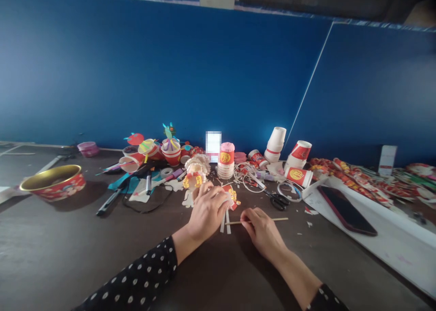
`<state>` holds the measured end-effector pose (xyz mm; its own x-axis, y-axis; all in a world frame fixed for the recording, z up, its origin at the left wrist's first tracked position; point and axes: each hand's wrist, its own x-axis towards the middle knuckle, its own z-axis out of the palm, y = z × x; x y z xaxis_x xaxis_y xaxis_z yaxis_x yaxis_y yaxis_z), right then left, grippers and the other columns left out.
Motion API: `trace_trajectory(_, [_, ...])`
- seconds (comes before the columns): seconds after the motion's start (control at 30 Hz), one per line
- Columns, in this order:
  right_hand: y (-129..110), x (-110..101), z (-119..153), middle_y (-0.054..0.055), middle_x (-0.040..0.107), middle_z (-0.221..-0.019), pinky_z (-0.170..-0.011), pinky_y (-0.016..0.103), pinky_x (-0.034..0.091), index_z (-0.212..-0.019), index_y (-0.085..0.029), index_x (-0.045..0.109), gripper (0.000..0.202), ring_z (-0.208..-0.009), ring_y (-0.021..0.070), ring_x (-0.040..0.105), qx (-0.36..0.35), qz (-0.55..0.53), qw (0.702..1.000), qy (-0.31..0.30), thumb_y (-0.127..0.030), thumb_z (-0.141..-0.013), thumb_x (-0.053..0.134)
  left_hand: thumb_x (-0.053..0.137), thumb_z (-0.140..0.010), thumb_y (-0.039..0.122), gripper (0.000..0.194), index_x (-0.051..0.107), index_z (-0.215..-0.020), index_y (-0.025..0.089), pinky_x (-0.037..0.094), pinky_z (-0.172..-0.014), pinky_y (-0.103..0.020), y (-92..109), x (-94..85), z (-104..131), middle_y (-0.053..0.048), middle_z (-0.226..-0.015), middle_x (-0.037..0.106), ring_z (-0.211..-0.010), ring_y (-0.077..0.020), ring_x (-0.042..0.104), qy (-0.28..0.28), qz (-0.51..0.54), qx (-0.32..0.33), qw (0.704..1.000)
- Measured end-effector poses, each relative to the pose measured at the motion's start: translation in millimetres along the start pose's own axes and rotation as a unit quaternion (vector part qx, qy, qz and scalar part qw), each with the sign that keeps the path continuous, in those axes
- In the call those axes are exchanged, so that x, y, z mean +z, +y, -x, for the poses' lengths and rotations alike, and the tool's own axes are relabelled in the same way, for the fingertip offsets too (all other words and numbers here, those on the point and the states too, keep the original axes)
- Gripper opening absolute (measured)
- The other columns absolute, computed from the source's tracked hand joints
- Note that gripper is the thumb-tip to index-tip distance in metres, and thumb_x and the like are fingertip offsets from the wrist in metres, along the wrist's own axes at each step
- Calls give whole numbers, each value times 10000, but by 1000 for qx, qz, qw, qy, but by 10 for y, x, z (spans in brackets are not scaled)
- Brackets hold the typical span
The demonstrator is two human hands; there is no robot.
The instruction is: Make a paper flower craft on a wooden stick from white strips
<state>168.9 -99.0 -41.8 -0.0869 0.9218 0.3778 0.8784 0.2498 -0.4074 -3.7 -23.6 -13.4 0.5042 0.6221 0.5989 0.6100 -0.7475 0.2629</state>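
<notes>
Near the middle of the table my left hand [208, 211] is closed on a cut paper cup piece [233, 196], red and yellow on its outside. Two narrow white paper strips [228, 224] stick out below it toward me. My right hand [262, 231], beside it, pinches a thin wooden stick [281, 219] that lies crosswise. The stick's left end reaches the white strips; I cannot tell whether they touch. Beyond my left fingers sits a cut-up cup with curled yellow and white edges [194, 177], partly hidden by the hand.
Scissors [279, 201] lie right of my hands, before a tipped red cup [298, 177]. A white tray [391, 249] with a phone [347, 211] occupies the right. Left are a utility knife [111, 199] and a red-gold bowl [54, 184]. Stacked white cups [275, 143] stand behind.
</notes>
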Motion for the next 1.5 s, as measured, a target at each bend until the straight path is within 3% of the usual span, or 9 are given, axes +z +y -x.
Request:
trace_trajectory(0.07, [5,3,9,15,565,-744,-668,240,369,-781,-201,511,143,-719,146,509,-6,0,1000,4,-218,-879,409,464,-878,257,196,644,-842,186,312,-881,-366,-16,-35,-22,-56,-909,625,-975,-222,474,-24,24,49,998])
trace_trajectory(0.17, [10,5,15,14,570,-763,-666,230,366,-796,-201,516,118,-736,145,515,5,7,1000,1,-190,-867,422,512,-853,238,164,628,-763,165,371,-786,-301,-81,-15,-55,-46,-797,622,-828,-178,532,-178,68,149,970])
trace_trajectory(0.23, [11,1,15,10,570,-770,-667,226,364,-805,-203,521,110,-747,144,518,16,17,1000,-2,-145,-844,436,595,-802,304,167,617,-740,150,396,-705,-259,-128,13,-67,-44,-768,615,-767,-170,547,-265,79,163,947])
trace_trajectory(0.33, [8,-7,15,9,567,-770,-672,230,364,-808,-204,525,124,-752,145,511,24,21,999,-11,-127,-836,432,682,-707,411,281,611,-775,148,406,-694,-247,-161,25,-71,-46,-809,615,-783,-182,558,-309,80,155,935])
trace_trajectory(0.63, [13,8,29,10,559,-798,-699,242,367,-827,-198,528,121,-775,147,507,13,-6,999,-34,-117,-825,438,645,-754,354,228,607,-816,138,418,-698,-261,-88,-40,-73,-65,-853,622,-790,-199,574,-318,32,150,936])
trace_trajectory(0.87, [-36,7,19,15,560,-810,-690,244,378,-841,-194,540,100,-775,146,513,-10,-11,999,-42,-142,-838,455,580,-771,282,165,601,-686,142,418,-676,-259,-40,-29,-73,-55,-761,625,-728,-190,581,-302,6,188,935])
trace_trajectory(1.13, [-68,84,8,20,567,-783,-686,248,391,-829,-194,550,94,-760,149,519,-52,-29,998,-33,-165,-855,465,507,-796,203,116,604,-793,140,426,-699,-244,-30,-10,-59,-60,-816,636,-779,-184,578,-315,-3,147,937])
trace_trajectory(1.3, [-98,73,-8,14,582,-817,-694,250,405,-841,-204,553,105,-786,156,535,-20,-64,997,-47,-120,-778,560,464,-845,252,155,566,-805,143,428,-689,-245,-45,27,-37,-67,-849,618,-806,-188,561,-318,30,109,941])
trace_trajectory(1.5, [-126,110,-35,7,586,-802,-704,243,404,-829,-211,570,120,-786,154,545,21,-102,993,-49,-122,-751,587,491,-799,183,45,522,-815,154,431,-713,-257,-14,63,12,-74,-860,595,-834,-198,552,-324,83,43,941])
